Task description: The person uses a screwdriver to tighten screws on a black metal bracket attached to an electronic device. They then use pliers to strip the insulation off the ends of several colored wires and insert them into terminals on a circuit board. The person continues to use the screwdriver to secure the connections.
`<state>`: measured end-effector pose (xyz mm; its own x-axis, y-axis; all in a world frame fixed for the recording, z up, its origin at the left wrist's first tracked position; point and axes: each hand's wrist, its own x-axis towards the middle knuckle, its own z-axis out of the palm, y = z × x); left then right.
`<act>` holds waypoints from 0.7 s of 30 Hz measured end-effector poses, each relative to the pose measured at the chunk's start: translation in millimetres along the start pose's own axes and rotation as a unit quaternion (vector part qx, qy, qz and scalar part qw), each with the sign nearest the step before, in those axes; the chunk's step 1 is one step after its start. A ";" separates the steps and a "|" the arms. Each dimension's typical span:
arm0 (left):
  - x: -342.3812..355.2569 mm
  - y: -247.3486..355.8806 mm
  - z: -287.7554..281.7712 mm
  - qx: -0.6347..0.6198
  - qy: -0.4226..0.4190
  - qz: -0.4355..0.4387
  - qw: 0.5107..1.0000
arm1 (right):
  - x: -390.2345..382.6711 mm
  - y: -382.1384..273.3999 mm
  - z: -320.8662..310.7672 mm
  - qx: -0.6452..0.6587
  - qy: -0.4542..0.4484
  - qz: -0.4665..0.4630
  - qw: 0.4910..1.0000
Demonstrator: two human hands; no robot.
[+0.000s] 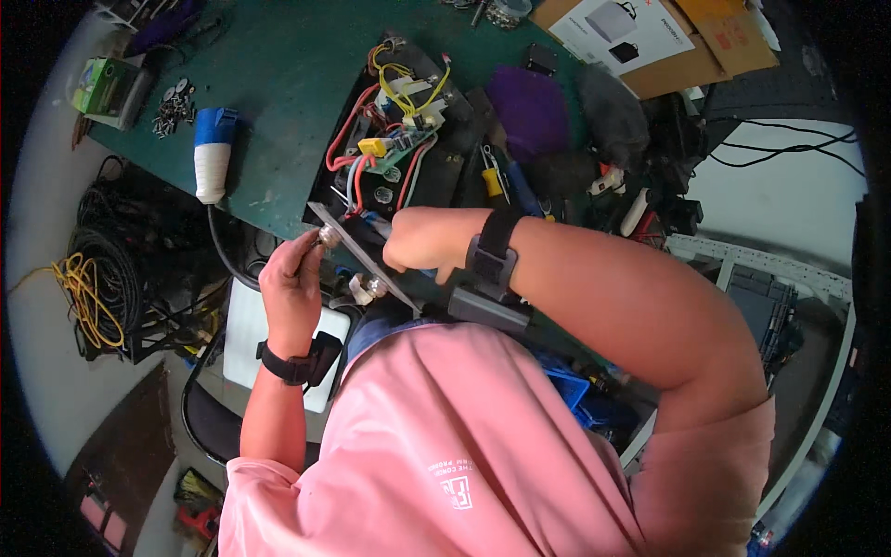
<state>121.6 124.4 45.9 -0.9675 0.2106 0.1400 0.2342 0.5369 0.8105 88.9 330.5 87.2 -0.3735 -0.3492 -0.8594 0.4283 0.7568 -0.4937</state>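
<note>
In front of my waist a flat grey panel stands tilted at the near edge of an opened device. Two round metal fittings stick out of its left face. My left hand is closed, fingertips pinched at the upper fitting. The lower fitting is free of my fingers. On the panel's other side, my right hand has its fingers curled; what they grip is hidden. Beyond the panel lies the black device housing, with a green circuit board and red, yellow and white wires.
Left on the green table are a blue-and-white cable connector and a pile of small metal parts. A purple cloth, yellow-handled pliers and a cardboard box lie right. Black cables hang at far left.
</note>
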 end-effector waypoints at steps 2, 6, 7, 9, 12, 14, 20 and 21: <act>-2.0 -0.2 -1.4 -0.014 -0.015 -0.034 0.999 | 0.7 2.5 -12.2 -0.161 -0.026 -0.152 0.975; -7.0 -10.0 -0.4 -0.005 -0.015 -0.021 1.000 | 9.5 14.2 -17.3 -0.026 -0.088 -0.194 0.977; -5.8 -9.7 0.3 -0.006 -0.011 -0.015 1.000 | 15.9 15.2 -14.7 0.000 -0.091 -0.140 0.986; -2.1 -6.9 2.1 -0.008 -0.004 -0.004 1.000 | 24.3 18.8 -11.6 0.056 -0.081 -0.027 0.995; -3.5 -11.9 1.8 -0.001 -0.014 -0.021 1.000 | 15.3 6.6 -13.6 0.029 -0.103 -0.004 0.994; -4.8 -11.8 3.2 -0.016 0.000 -0.019 1.000 | 19.5 13.4 -16.1 0.036 -0.114 -0.001 0.993; -4.9 -11.6 2.3 -0.018 -0.011 -0.033 0.999 | 4.3 30.2 4.4 0.170 -0.116 -0.012 0.978; -5.0 -11.8 2.9 -0.020 -0.013 -0.036 0.999 | 0.2 29.4 7.7 0.226 -0.099 0.010 0.969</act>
<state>124.0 119.5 34.0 -0.9787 0.1945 0.0660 0.1596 0.5176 0.8406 107.7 348.4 71.5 -0.2154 -0.4688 -0.8566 0.7671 0.4616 -0.4455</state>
